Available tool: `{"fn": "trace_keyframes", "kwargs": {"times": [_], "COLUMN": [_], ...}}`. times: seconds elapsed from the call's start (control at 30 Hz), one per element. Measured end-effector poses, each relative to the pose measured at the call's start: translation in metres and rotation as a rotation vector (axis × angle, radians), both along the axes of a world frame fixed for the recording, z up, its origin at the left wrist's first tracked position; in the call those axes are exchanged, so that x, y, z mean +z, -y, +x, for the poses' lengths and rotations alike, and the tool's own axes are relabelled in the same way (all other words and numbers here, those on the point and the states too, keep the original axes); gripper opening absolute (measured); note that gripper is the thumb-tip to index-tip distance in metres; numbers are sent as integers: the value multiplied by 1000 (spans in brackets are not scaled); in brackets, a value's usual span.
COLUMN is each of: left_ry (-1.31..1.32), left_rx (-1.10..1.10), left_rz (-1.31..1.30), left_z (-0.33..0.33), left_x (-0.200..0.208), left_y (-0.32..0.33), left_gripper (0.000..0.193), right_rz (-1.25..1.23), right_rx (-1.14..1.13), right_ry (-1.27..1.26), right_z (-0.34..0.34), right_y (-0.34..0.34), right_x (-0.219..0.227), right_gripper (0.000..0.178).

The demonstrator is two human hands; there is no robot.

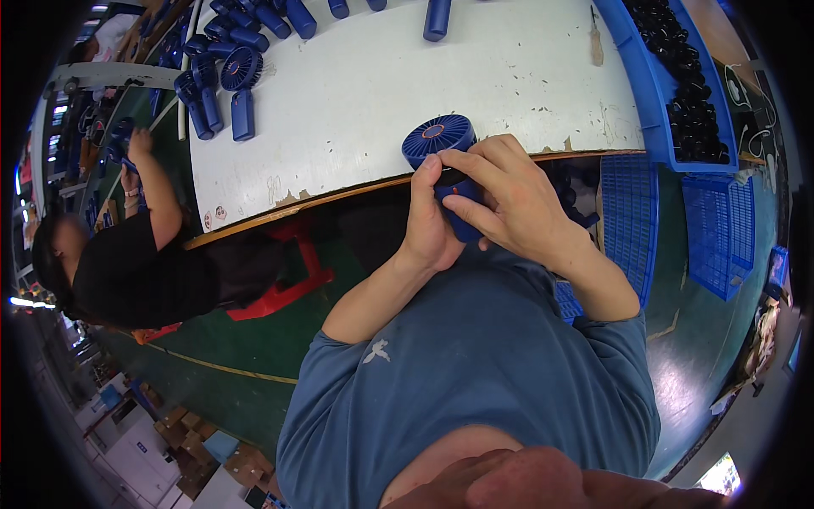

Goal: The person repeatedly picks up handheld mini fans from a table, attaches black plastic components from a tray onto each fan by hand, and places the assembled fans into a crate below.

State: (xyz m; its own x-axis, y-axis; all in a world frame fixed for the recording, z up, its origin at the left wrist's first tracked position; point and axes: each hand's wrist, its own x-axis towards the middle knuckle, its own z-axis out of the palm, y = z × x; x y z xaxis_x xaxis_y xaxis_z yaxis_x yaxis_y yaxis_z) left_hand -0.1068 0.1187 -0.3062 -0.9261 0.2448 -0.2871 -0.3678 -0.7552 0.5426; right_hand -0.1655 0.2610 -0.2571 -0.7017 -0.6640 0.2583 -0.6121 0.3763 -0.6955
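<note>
A dark blue handheld fan [438,138] is between my two hands at the near edge of the white table [356,110]. Its round slatted head with an orange ring at the centre points away from me, and its handle comes back toward my body. My left hand [428,216] wraps the handle from the left, thumb up near the neck. From the right, my right hand [509,191] grips the same fan, fingers by the neck and thumb on the handle. A dark band shows at the neck, partly hidden by my fingers.
Several blue handheld fans [242,72] lie at the table's far left, and another blue handle [437,19] lies at the far edge. A blue bin [657,93] of black parts stands right, above blue crates [721,229]. A co-worker [127,263] sits left near a red stool [297,263].
</note>
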Motion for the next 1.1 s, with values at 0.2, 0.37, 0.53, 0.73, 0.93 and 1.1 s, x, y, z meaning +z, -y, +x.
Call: {"fn": "trace_keyframes", "kwargs": {"times": [0.2,0.37,0.53,0.73,0.93,1.1], "left_ry": [39,-125,-8,76,91,74], "left_rx": [2,-82,-82,-18,63,155], "left_rz": [8,-23,-47,15,89,66], "left_z": [1,2,0,-1,0,2], "left_x": [4,-7,2,1,-4,1], "left_y": [-7,3,5,1,-1,-4], "left_gripper": [72,81,81,68,61,55], "right_rz": [-99,-160,-126,-10,-5,-22], "right_rx": [-33,39,53,35,-12,-27], "right_ry": [-4,27,34,35,32,-9], "right_z": [-7,-20,-16,-7,3,9], "right_y": [-3,-7,-5,-4,-5,-4], "right_x": [-5,-4,-12,-7,-8,-16], "right_gripper": [29,26,27,38,60,77]}}
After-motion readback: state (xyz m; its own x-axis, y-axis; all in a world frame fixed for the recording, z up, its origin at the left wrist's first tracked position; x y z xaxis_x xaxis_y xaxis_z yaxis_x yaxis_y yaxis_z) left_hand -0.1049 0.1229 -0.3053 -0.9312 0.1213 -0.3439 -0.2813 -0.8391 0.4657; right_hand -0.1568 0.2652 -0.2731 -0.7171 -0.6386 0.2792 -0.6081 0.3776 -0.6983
